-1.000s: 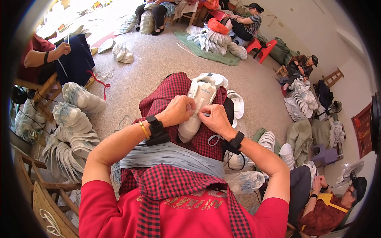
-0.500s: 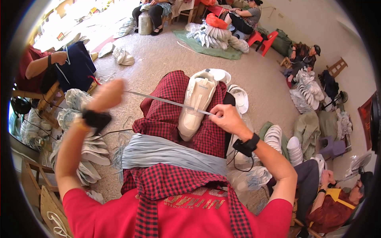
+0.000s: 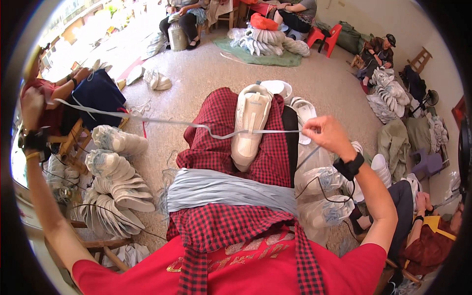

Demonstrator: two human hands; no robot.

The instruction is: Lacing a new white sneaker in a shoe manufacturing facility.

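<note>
A cream sneaker upper (image 3: 250, 125) lies along my lap, toe toward me, on a red-and-black checked apron (image 3: 211, 118). One light grey shoelace (image 3: 182, 124) crosses its front, apparently threaded near the tongue base. Far out to the left, my left hand (image 3: 33, 105) is closed on one part of the lace, though motion blurs its fingers. To the right of the sneaker, my right hand (image 3: 327, 132) pinches the lace, and a tail hangs below it. Nearer to me, a thick bundle of grey-blue laces (image 3: 231, 191) spans my lap.
Stacks of sneakers (image 3: 118, 169) stand on the floor at my left. More bagged shoes (image 3: 319, 211) and white soles (image 3: 302, 113) are at right. Dark cords (image 3: 319, 184) hang from my wrists. Other people work around, one close on the left (image 3: 54, 93) and another at the lower right (image 3: 427, 241).
My left hand has swung far out to the left, drawing out a longer length of lace. The right hand has moved right and slightly up, away from the sneaker.
</note>
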